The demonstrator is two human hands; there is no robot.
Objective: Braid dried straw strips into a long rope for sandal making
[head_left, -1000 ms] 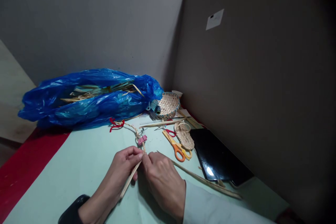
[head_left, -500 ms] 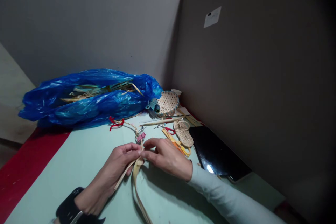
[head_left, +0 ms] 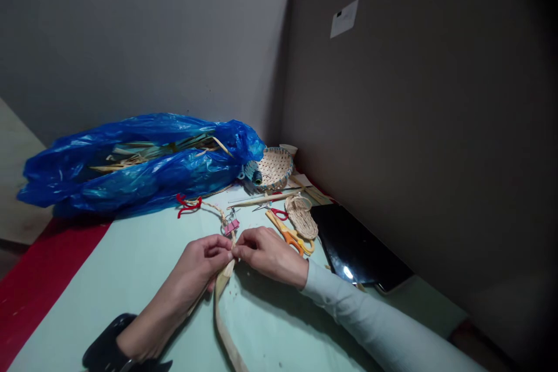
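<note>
My left hand (head_left: 204,260) pinches a braid of pale dried leaf strips, just below a pink binder clip (head_left: 231,226). Close against it, my right hand (head_left: 267,256) has thumb and forefinger shut on the same braid. A wide loose strip (head_left: 224,308) trails from the fingers toward the front of the table, and a thinner one passes under the left palm. Beyond the clip, the narrow braided cord (head_left: 213,207) runs to a red tie (head_left: 187,204). The exact weave between the fingertips is hidden.
A blue plastic bag (head_left: 143,180) of dried leaves lies at the back left. Near the wall stands a woven basket (head_left: 279,167) with a thread spool (head_left: 257,178). To the right are orange-handled scissors (head_left: 296,241), red-handled scissors (head_left: 279,214), a coiled woven piece (head_left: 301,218) and a black tablet (head_left: 357,250).
The fingertips of both hands have drawn closer together on the braid. The thin strip has shifted under my left hand, and the wide strip hangs a little further left. The view has shifted slightly.
</note>
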